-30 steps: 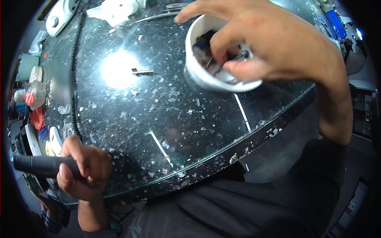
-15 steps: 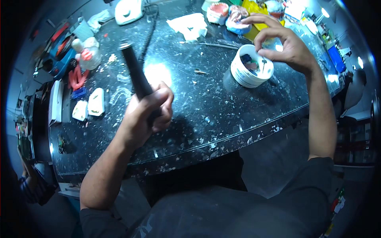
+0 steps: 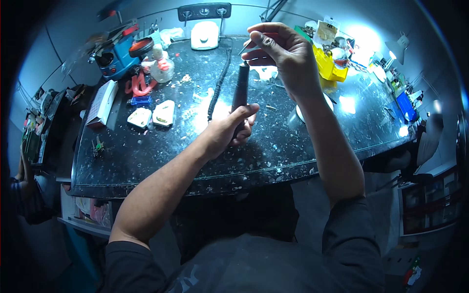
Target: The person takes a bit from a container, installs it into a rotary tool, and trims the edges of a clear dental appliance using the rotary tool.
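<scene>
Left hand (image 3: 241, 126) wraps handpiece (image 3: 240, 90), likely steadying it, tip (image 3: 244, 64) toward 12 | right hand (image 3: 287, 51) pinches thin bit (image 3: 244, 48) near tip

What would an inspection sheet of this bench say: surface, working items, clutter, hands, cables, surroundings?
Surface: dark tabletop, strewn with pale specks; bright glare patches.
Working items: black handpiece, tip up; thin pin close to its tip, contact unclear; white tub, mostly hidden by the right forearm.
Clutter: two pale casts, blue item, red item, long box, yellow bin.
Left hand: wrapped around the handpiece.
Right hand: pinching the pin, above the handpiece.
Cables: coiled cord on the tabletop; lower end hidden.
Surroundings: wall sockets behind; open drawer below left.
</scene>
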{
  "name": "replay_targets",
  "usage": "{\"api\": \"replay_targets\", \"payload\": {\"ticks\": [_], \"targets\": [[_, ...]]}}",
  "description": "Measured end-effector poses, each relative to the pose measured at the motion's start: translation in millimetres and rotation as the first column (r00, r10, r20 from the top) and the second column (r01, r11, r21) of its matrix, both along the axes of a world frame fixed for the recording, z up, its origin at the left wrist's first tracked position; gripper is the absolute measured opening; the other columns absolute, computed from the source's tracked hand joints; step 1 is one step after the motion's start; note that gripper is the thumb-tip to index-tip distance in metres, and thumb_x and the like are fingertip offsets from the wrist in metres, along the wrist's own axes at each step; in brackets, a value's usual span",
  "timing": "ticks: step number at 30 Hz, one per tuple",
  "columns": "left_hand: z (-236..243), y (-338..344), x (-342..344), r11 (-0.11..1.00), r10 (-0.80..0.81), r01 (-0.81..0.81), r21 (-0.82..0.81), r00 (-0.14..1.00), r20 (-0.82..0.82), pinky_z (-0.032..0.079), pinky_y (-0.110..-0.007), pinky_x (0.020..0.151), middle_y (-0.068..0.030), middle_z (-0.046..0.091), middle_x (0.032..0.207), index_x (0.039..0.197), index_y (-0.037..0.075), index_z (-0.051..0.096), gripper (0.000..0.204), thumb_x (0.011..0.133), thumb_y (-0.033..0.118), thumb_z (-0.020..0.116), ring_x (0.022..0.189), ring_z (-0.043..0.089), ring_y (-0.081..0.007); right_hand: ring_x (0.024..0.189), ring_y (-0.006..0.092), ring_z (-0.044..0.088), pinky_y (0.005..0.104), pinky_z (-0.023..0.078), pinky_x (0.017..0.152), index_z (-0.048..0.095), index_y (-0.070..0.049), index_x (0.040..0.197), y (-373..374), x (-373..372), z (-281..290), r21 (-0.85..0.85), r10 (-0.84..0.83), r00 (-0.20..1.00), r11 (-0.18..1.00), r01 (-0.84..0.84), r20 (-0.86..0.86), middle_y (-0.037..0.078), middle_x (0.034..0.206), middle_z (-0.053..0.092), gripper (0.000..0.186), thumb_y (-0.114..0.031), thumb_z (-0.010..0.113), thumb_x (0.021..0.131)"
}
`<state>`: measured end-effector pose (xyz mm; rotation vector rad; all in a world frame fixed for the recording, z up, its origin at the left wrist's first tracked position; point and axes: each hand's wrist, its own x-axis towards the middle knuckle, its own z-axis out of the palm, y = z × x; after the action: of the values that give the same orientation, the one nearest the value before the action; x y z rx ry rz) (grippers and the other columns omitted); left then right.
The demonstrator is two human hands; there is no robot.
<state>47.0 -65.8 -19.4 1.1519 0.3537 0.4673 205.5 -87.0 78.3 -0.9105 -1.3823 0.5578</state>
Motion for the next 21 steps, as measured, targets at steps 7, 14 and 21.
{"api": "replay_targets", "payload": {"ticks": [7, 14, 21], "targets": [[-11.3, 9.0, -1.9, 0.996, -0.083, 0.082, 0.014, 0.996, 0.031, 0.024, -0.019, 0.041, 0.0055, 0.038, 0.053, 0.081, 0.008, 0.048, 0.038, 0.093, 0.044, 0.054, 0.044, 0.034, -0.0039, 0.074, 0.018, 0.071, 0.0274, 0.059, 0.069, 0.063, 0.002, 0.108, 2.2, -9.8, 8.3, -0.026, -0.088, 0.978, 0.995, 0.095, 0.189, 0.013, 0.087, 0.067, 0.018, -0.008, 0.059, 0.093], [-10.8, 6.2, -0.9, 0.995, -0.09, 0.088, 0.053, 0.996, 0.024, 0.024, -0.02, 0.041, 0.0051, 0.036, 0.052, 0.081, 0.009, 0.048, 0.036, 0.092, 0.043, 0.054, 0.043, 0.032, -0.005, 0.075, 0.0186, 0.071, 0.0281, 0.059, 0.07, 0.063, 0.004, 0.105, -3.3, -6.7, 11.1, -0.008, -0.093, 0.972, 0.995, 0.097, 0.216, 0.012, 0.086, 0.067, 0.018, -0.007, 0.059, 0.092], [-15.1, 4.3, -6.2, 0.995, -0.092, 0.09, 0.039, 0.995, 0.034, 0.022, -0.021, 0.041, 0.0045, 0.036, 0.051, 0.08, 0.009, 0.048, 0.035, 0.092, 0.041, 0.053, 0.042, 0.031, -0.0059, 0.075, 0.0203, 0.071, 0.0286, 0.06, 0.07, 0.062, 0.004, 0.105, -12.9, -18.1, 9.7, -0.01, -0.105, 0.975, 0.994, 0.109, 0.197, 0.012, 0.083, 0.067, 0.018, -0.007, 0.058, 0.092]]}}
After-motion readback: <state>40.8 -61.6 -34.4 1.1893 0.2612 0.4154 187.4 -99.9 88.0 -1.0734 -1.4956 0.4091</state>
